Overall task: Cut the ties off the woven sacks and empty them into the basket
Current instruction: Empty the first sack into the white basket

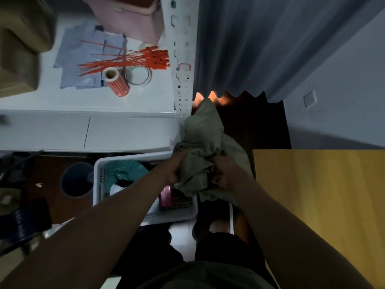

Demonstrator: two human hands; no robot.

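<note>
Both hands, left hand point(176, 171) and right hand point(221, 178), have fingers bunched tight into the crumpled olive-green woven sack point(205, 142), held over the white plastic slotted basket point(100, 174), red zip ties point(125, 61) beyond on the white tabletop point(52, 99).

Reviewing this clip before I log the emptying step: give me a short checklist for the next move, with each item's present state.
1. Left hand grips the sack: ok.
2. Right hand grips the sack: ok.
3. Sack over the basket: not ok, only its left part overhangs the basket's right end.
4. Tie already cut off: cannot tell, the fabric is bunched.
5. Room in the basket: ok, though bags already lie inside.
6. Sack mouth facing down: cannot tell.
</note>
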